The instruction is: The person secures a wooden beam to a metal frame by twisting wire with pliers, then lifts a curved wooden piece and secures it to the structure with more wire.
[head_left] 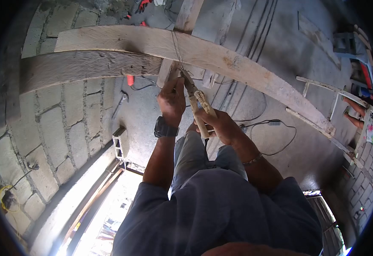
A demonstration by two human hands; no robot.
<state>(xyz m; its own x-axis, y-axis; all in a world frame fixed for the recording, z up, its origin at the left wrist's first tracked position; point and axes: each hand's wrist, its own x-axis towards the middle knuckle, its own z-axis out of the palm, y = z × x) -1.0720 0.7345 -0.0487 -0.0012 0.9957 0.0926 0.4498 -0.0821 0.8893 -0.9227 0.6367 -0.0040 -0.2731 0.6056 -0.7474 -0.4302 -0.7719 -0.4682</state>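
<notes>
My right hand (221, 127) is wrapped round the lower handles of a pair of pliers (201, 102) with pale, rough-wrapped grips. The pliers point up and left, their jaws at the lower end of a thin wire (176, 47). That wire loops over a long wooden beam (131, 37) and comes down in front of a short wooden block (166, 70). My left hand (171, 101), with a black watch on the wrist, is closed just left of the jaws. Its fingertips pinch at the wire's end, though the exact contact is partly hidden.
A darker plank (88, 68) lies below the beam on the left, near a concrete block wall (52, 128). Under me is a concrete floor (141, 141) with a power strip (274, 123) and black cords. A hollow block (119, 145) stands lower left. Another person's legs (355, 113) show at right.
</notes>
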